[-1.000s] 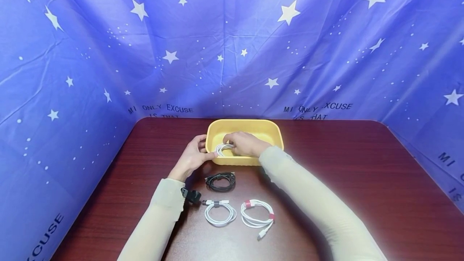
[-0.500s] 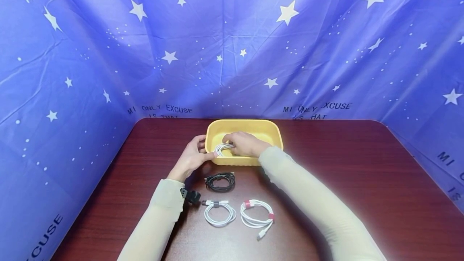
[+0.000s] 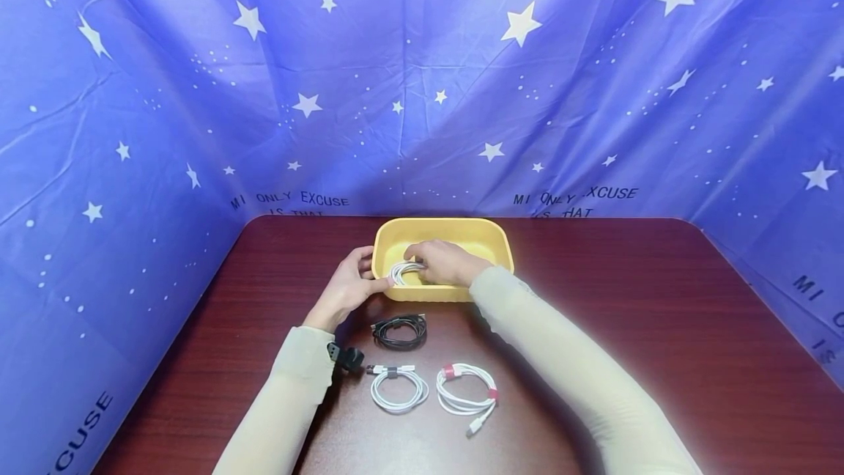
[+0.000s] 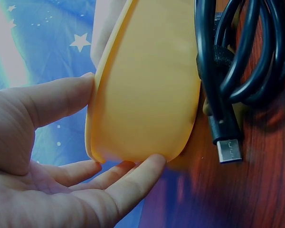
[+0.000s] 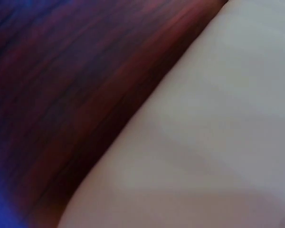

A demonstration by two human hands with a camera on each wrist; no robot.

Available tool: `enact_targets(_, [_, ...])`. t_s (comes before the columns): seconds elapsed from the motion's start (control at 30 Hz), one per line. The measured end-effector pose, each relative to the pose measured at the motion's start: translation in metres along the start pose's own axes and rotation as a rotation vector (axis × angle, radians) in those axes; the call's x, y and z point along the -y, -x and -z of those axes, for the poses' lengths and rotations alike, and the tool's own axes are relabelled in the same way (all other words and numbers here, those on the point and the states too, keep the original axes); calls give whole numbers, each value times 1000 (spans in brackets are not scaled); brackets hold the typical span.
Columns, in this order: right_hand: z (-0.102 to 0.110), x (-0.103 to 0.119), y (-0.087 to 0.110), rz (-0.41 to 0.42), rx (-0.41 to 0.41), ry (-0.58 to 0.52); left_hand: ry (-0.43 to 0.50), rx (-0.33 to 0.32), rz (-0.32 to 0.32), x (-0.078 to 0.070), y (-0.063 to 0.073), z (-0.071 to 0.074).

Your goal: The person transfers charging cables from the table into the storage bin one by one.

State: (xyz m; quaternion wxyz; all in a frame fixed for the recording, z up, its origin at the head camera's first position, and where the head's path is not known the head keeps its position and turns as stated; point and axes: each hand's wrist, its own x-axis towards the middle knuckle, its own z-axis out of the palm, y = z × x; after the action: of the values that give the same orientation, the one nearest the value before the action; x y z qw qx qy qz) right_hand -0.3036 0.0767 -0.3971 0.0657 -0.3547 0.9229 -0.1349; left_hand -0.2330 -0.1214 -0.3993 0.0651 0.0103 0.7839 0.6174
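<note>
My left hand (image 3: 348,286) holds the left end of a yellow plastic bin (image 3: 455,294). In the left wrist view its thumb meets the rim, and the other fingers touch the outer wall. Inside the bin, at its left side, my right hand (image 3: 451,262) grips a coiled white cable (image 3: 404,272); the fingertips are partly hidden. Just in front of the bin lies a coiled black cable (image 3: 399,332), whose metal plug (image 4: 229,150) shows in the left wrist view. A pale blurred surface fills much of the right wrist view, where neither the right fingers nor the cable appear.
Closer to me on the dark red wooden table (image 3: 626,299) lie two more coils. One is a white cable with a dark tie (image 3: 399,390); the other is a white cable with red ties (image 3: 467,391). A blue star-patterned curtain (image 3: 409,79) surrounds the table's back and sides.
The whole head view has shifted very slightly. Both hands, the bin and the cables keep the same places relative to one another.
</note>
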Motion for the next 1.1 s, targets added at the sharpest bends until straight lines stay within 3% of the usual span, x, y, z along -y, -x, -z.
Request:
enact_targets(0.7, [9,-2,12,-60,20,-101,-14,-13,6,0,1,0])
enact_targets(1.1, [17,-2,24,-55,-18,-103,-6,-1,-6,0,0,0])
